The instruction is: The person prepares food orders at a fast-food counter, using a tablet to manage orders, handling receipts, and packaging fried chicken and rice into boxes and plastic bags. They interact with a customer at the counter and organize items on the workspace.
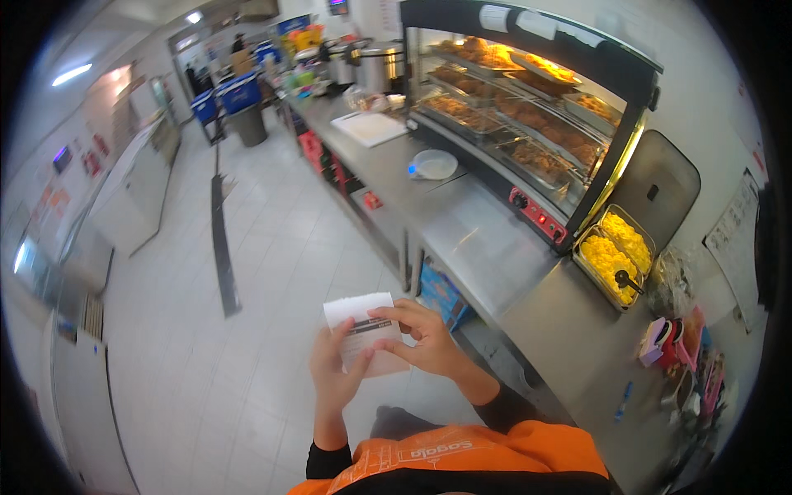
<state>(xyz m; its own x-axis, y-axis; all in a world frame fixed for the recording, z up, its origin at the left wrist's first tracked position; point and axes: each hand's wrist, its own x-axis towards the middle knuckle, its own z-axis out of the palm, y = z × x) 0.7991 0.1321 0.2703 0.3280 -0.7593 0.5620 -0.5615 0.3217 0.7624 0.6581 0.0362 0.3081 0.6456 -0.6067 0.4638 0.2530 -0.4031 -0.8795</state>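
A white printed paper slip (365,334) is held between my two hands in front of my body, above the tiled floor. My left hand (337,365) pinches its left side and lower edge, with the thumb across the front. At the right side, my right hand (421,337) grips the slip with fingers and thumb on its face. Beside me to the right runs a stainless steel counter (476,232). On it stands a lit glass food warmer (520,111) with trays of fried food, and near its right end is a metal tray of yellow food (609,260) with a black utensil.
A small round white dish (435,164) and a white cutting board (369,128) lie on the counter. Staplers (665,340) and a blue pen (624,401) are at the right. White chest freezers (127,192) line the left. Blue coolers (238,93) and a grey bin (247,125) stand farther back.
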